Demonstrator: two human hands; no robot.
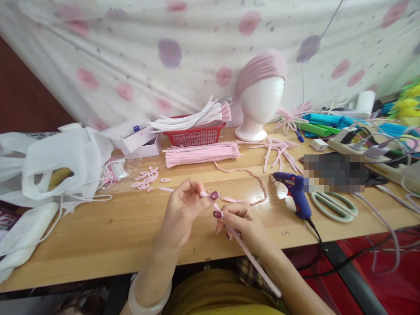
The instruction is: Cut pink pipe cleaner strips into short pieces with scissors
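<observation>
A pale pink pipe cleaner runs between my two hands, its long free end slanting down to the right over my right forearm. My left hand pinches its upper end between thumb and fingers, where a small bent tip shows. Just below, my right hand grips the same stem with thumb and curled fingers. Behind my hands a thin measuring tape curves across the table. Left of them lies a small pile of pink pipe cleaner loops.
A bundle of pink pipe cleaners lies before a red basket. A white foam head stands behind. At right are a blue glue gun, scissors and cables. White plastic bags sit at left.
</observation>
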